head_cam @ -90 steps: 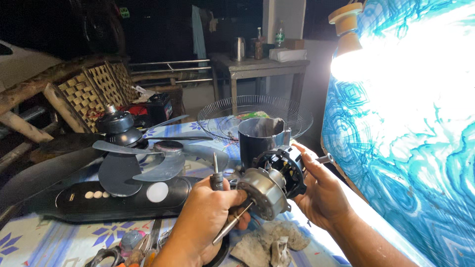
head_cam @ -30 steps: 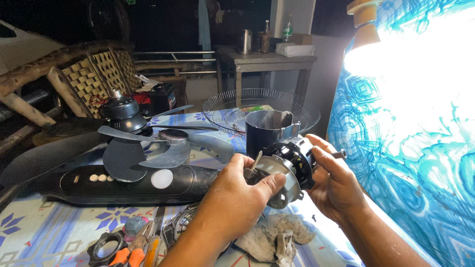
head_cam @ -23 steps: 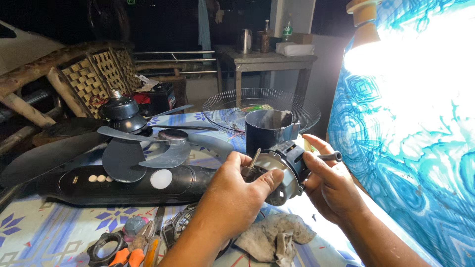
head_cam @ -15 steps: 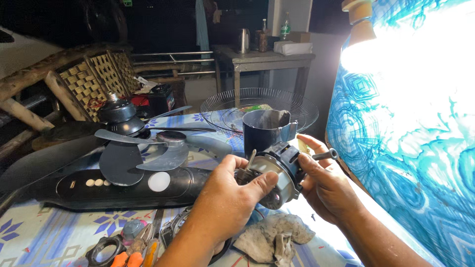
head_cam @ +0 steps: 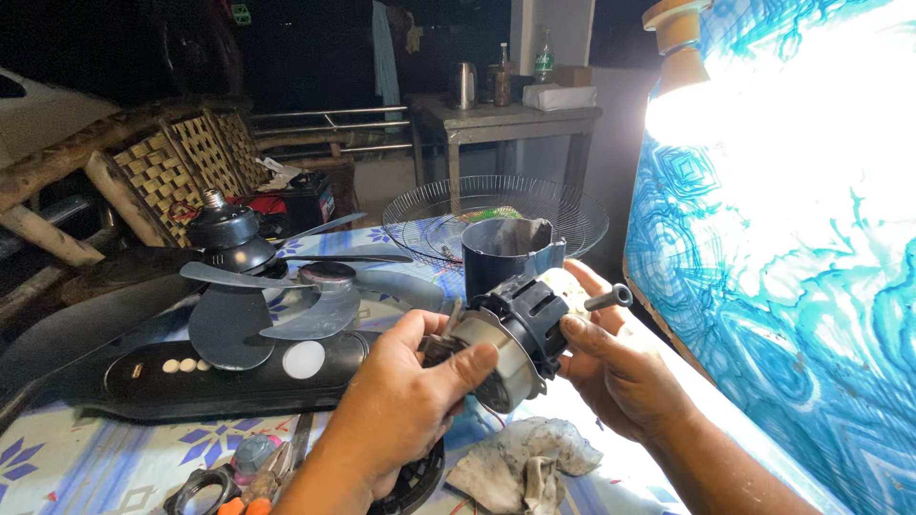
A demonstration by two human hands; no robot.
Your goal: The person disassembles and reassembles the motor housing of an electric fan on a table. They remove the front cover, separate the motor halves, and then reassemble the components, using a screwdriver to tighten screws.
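Screwdriver's gone from the left hand (head_cam: 405, 405) now; its fingers wrap the fan motor (head_cam: 506, 343) instead, right hand (head_cam: 615, 367) fingers pinching the rear housing, so it's handling, not unscrewing.

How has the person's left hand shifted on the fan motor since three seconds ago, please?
Yes. The left hand moved from the screwdriver below the fan motor up onto its metal end, nearer the dark cup.

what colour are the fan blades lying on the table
Translucent grey, seen in the head view: the fan blades lie left of both hands.

Dark room, grey side table (head_cam: 496, 116)
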